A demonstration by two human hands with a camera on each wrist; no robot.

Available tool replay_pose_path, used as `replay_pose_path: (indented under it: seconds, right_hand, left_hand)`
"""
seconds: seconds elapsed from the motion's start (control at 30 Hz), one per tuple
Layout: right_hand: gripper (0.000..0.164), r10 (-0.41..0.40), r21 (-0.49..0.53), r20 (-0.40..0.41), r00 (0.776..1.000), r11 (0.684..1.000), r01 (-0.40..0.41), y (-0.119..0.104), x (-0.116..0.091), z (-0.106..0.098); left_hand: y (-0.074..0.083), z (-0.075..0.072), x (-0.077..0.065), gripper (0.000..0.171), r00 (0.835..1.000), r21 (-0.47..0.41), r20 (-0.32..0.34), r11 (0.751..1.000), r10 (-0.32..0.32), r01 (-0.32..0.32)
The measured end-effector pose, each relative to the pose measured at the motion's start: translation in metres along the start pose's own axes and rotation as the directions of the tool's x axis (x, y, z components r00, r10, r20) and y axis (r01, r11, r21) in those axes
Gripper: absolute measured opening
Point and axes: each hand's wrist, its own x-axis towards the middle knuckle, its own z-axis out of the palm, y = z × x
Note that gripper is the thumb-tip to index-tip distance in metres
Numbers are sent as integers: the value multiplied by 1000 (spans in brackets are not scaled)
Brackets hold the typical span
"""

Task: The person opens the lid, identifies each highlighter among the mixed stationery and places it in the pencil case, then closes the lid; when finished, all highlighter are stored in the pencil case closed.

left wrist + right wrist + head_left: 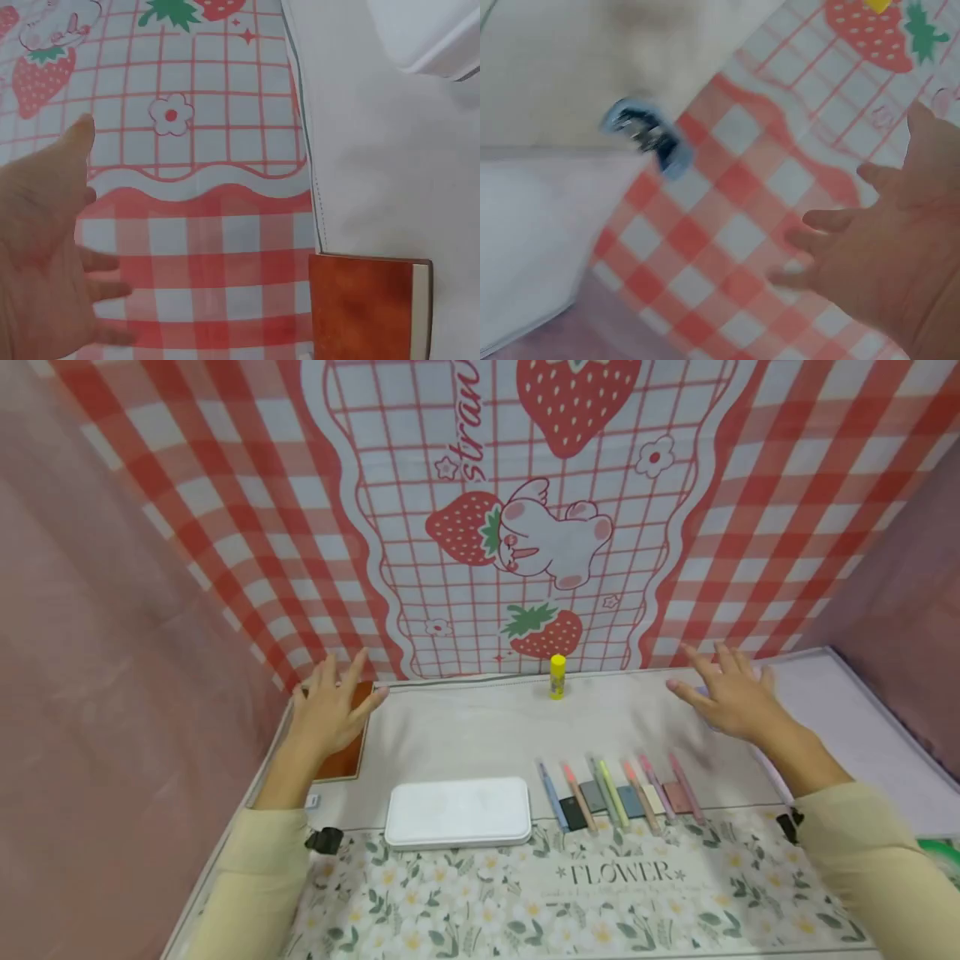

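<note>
My left hand (pixel 326 710) is raised with its fingers spread, holding nothing. Beneath it in the head view lies a reddish-brown book (pixel 347 758), partly hidden by the hand; the left wrist view shows the book (pixel 364 307) at the lower right, apart from the fingers. At the right, my right hand (pixel 738 700) also hovers with fingers spread and holds nothing. Nearest to it is a small curved light-blue object (pixel 676 161) with a dark, metallic middle, blurred in the right wrist view. The right hand mostly covers that object in the head view.
A white case (pixel 457 810) lies at centre. Right of it are several pens (pixel 613 793) across small coloured pads (pixel 573 812). A yellow glue stick (pixel 557 677) stands at the back. A whitish board (pixel 862 718) lies right; something green (pixel 941 856) shows at the edge.
</note>
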Motion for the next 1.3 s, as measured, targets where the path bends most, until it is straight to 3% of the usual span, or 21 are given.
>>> replay_pose_path:
  seconds: [0.1,0.23,0.37,0.43,0.53,0.6,0.63,0.7,0.77,0.87,0.97,1.07,1.17,1.3]
  right_hand:
    - [78,-87,7,24,996,996,87,-18,-3,5]
    - [74,-210,23,44,977,978,210,-49,-10,16]
    - [72,-321,78,53,946,945,317,-84,-19,34]
    - [73,-377,103,57,924,923,370,-100,-25,44]
    - [74,-449,138,68,891,888,438,-122,-32,60]
    - [74,-481,155,95,872,872,464,-134,-36,71]
    - [75,-488,167,112,866,868,468,-139,-37,76]
    - [76,-499,185,155,852,862,472,-149,-38,87]
    - [78,-505,200,199,840,860,470,-159,-39,96]
    - [80,-517,212,249,819,854,475,-173,-39,106]
    - [80,-539,193,280,795,842,503,-184,-41,114]
    - [82,-548,131,295,782,834,535,-191,-43,119]
    - [86,-539,86,302,786,837,541,-196,-45,121]
    - [88,-532,65,295,794,840,539,-200,-47,122]
  left_hand:
    - [4,4,-16,77,998,-169,18,984,66,-63]
    - [14,16,-40,74,995,-435,39,898,94,-68]
    - [20,36,-63,75,994,-611,104,791,34,37]
    - [21,48,-72,78,987,-681,162,724,4,109]
    - [23,62,-83,84,963,-742,267,631,-28,224]
    - [24,69,-89,90,944,-752,328,596,-34,283]
    - [24,72,-92,94,936,-746,351,593,-34,301]
    - [26,76,-96,101,923,-717,383,619,-32,319]
    - [27,79,-99,109,919,-664,394,682,-28,306]
    - [30,82,-102,117,924,-564,382,791,-5,237]
    - [33,85,-105,117,931,-476,364,861,9,177]
    - [35,89,-108,113,938,-430,345,891,9,149]
    - [37,91,-109,109,947,-411,321,902,6,134]
    - [34,89,-109,108,947,-425,322,893,-4,148]
